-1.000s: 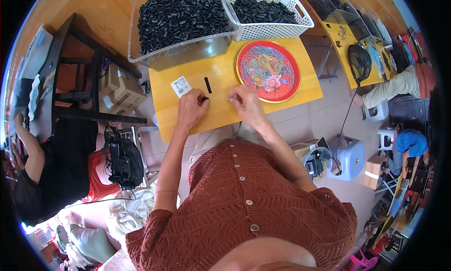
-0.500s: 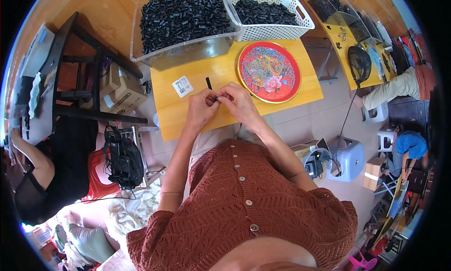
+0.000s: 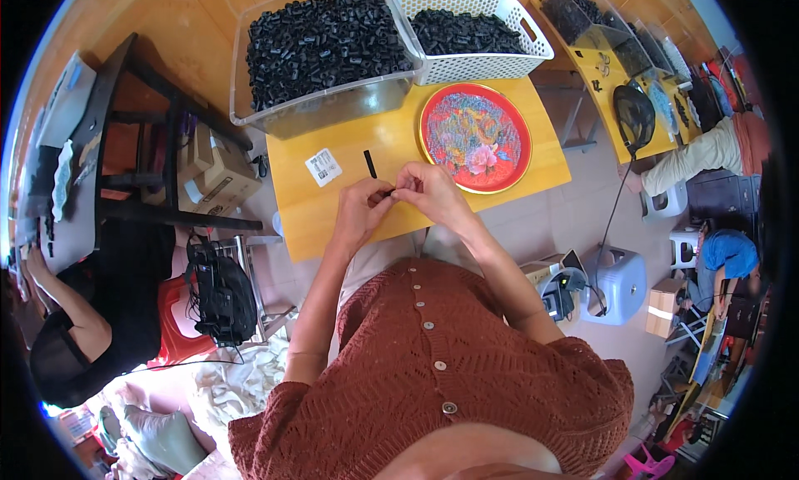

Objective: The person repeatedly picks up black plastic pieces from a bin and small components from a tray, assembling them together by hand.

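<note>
Over the front part of the yellow table [image 3: 291, 214], my two hands meet fingertip to fingertip. My left hand [image 3: 363, 212] is closed in a pinch, and my right hand [image 3: 434, 195] pinches against it from the right. Between their fingertips shows a tiny dark piece [image 3: 390, 192], too small to name. A short black stick-like part [image 3: 369, 162] lies just beyond my left hand; whether its near end touches the fingers I cannot tell. To the right of my hands sits a round red tray [image 3: 522, 160] with a gold rim and many small shiny pieces on its flowered base.
At the table's back stand a clear bin [image 3: 333, 106] and a white perforated basket [image 3: 483, 68], both full of black parts. A white label [image 3: 323, 167] lies left of my hands. Co-workers sit at either side; a blue stool [image 3: 616, 284] stands at right.
My view has tilted slightly, so the table and hands sit a little lower in it. The hands stay together, with a small shift of the fingers around the tiny piece.
</note>
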Demonstrator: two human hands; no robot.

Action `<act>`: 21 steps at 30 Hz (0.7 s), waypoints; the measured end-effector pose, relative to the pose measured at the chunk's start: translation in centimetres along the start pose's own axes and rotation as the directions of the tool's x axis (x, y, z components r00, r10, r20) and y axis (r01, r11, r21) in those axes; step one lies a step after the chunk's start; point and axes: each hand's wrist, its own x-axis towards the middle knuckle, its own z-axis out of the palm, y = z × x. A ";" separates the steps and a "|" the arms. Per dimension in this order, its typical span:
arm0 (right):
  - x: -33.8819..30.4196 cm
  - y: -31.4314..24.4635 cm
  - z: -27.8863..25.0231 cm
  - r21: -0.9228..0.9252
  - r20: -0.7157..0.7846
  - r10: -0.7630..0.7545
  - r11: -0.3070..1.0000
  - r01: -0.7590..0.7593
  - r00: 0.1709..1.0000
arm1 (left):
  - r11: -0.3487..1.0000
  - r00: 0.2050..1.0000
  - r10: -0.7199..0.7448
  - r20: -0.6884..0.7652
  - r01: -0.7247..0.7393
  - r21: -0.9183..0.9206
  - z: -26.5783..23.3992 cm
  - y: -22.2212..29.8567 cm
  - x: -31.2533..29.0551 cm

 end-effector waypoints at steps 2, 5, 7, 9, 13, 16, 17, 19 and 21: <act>-0.3 0.0 0.2 0.024 -0.005 0.023 0.999 -0.023 1.000 | 0.997 0.998 -0.064 0.015 0.065 -0.042 0.0 0.0 0.0; -0.5 0.1 0.8 -0.056 -0.099 -0.181 0.983 0.176 0.979 | 0.985 0.997 -0.078 -0.001 0.077 -0.157 0.3 -1.4 0.0; -0.5 -0.4 0.9 -0.183 -0.127 -0.341 0.931 0.316 0.931 | 0.958 0.992 -0.121 -0.025 0.111 -0.264 0.6 -2.1 -0.1; 0.5 -1.1 -0.3 -0.264 -0.142 -0.420 0.889 0.374 0.896 | 0.920 0.985 -0.164 -0.046 0.135 -0.368 0.6 -2.9 -0.3; 5.4 -5.1 -4.5 -0.446 -0.179 -0.576 0.770 0.456 0.798 | 0.916 0.981 -0.156 -0.111 0.102 -0.388 0.7 -5.0 -0.4; 10.6 -7.2 -6.8 -0.555 -0.121 -0.609 0.696 0.455 0.784 | 0.919 0.984 -0.133 -0.114 0.079 -0.387 0.9 -5.2 -0.4; 12.8 -7.0 -7.1 -0.634 -0.042 -0.603 0.632 0.445 0.797 | 0.912 0.984 -0.149 -0.099 0.098 -0.398 0.9 -5.3 -0.3; 16.9 -6.3 -6.8 -0.702 0.039 -0.593 0.556 0.444 0.804 | 0.912 0.984 -0.141 -0.109 0.086 -0.402 0.8 -5.2 -0.4; 20.1 -5.7 -6.5 -0.814 0.253 -0.268 0.460 0.355 0.929 | 0.911 0.984 -0.133 -0.115 0.076 -0.405 0.9 -5.2 -0.4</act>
